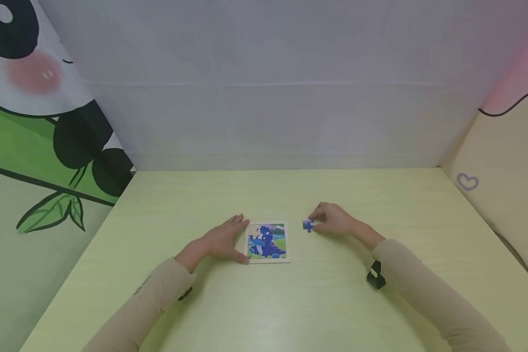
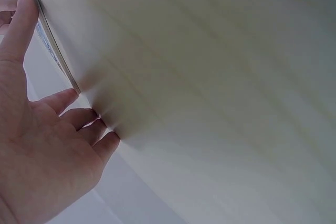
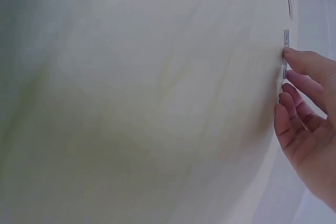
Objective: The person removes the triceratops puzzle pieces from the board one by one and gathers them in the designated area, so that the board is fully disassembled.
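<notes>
A square jigsaw puzzle (image 1: 267,243) with a blue dinosaur picture and a pale border lies flat in the head view. A pale, notched patch shows in its upper left. My left hand (image 1: 223,239) is spread at its left side, thumb at the near corner and index fingertip by the far one. In the left wrist view, the other fingertips of that hand (image 2: 58,140) touch the tabletop. To the right of the puzzle, my right hand (image 1: 334,220) pinches a blue puzzle piece (image 1: 307,225) between thumb and finger. The right wrist view shows this piece (image 3: 285,38) edge-on.
The light wooden table (image 1: 273,303) extends around the puzzle. Behind it stands a pale grey wall (image 1: 264,122). A panel with cartoon art (image 1: 53,146) borders the left side, and a beige panel with a heart (image 1: 468,182) the right. Dark wrist devices (image 1: 376,276) hang under the sleeves.
</notes>
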### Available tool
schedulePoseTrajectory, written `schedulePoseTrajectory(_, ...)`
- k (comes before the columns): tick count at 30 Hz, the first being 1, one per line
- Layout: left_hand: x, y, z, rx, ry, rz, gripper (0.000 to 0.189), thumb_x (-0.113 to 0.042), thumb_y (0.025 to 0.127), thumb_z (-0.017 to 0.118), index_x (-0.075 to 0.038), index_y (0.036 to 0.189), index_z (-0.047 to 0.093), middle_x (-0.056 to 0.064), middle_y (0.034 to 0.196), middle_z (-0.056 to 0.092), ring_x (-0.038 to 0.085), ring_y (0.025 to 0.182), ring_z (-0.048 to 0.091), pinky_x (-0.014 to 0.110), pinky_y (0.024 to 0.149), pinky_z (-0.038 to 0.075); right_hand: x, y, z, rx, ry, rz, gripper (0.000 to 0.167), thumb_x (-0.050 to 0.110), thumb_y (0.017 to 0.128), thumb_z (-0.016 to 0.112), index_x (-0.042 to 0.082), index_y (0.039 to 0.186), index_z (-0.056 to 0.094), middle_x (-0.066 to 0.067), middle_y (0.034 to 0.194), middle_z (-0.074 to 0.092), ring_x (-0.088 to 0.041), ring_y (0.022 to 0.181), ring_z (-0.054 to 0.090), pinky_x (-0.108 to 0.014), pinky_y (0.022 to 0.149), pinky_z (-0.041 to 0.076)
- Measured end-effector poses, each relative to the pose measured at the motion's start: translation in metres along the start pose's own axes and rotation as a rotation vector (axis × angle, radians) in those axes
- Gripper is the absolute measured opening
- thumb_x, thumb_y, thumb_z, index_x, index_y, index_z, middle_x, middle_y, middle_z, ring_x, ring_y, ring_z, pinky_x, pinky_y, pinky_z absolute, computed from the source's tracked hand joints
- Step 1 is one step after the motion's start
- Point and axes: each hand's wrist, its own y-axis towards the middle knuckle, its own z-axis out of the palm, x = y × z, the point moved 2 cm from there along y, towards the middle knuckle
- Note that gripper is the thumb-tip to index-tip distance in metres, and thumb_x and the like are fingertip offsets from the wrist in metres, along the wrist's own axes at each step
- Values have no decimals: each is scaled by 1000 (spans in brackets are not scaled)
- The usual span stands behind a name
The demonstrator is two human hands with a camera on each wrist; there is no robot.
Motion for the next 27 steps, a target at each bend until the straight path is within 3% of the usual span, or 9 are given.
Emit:
schedulePoseTrajectory(7, -1, 2, 0, 9, 12, -4, 109, -55, 62, 75, -7, 144, 22, 15, 151, 8, 32, 138, 5, 49, 109, 16, -1, 1, -2, -19, 50, -17, 26, 8, 78, 68, -1, 103, 67, -5, 91, 62, -19, 84, 56, -32, 75, 49)
schedulePoseTrajectory(13, -1, 3, 0, 17, 15, -12, 109, -54, 62, 75, -7, 144, 21, 15, 151, 8, 31, 138, 5, 49, 109, 16, 16, 11, 3, -52, 85, -11, 27, 11, 81, 67, -1, 105, 65, -7, 90, 62, -18, 80, 57, -27, 65, 49)
schedulePoseTrajectory(19, -1, 2, 0, 16, 13, -23, 109, -54, 62, 75, -9, 145, 21, 13, 151, 8, 30, 138, 4, 49, 109, 16, 42, 28, 17, -10, 94, -3, 30, 13, 80, 68, 1, 107, 64, -6, 97, 63, -18, 86, 55, -26, 69, 48)
schedulePoseTrajectory(27, -3, 1, 0, 17, -4, -28, 108, -53, 62, 76, -8, 144, 22, 14, 151, 8, 30, 138, 5, 50, 109, 16, 60, 46, 40, 47, 84, 18, 29, 15, 79, 70, 5, 105, 66, -2, 96, 63, -14, 86, 54, -25, 74, 48)
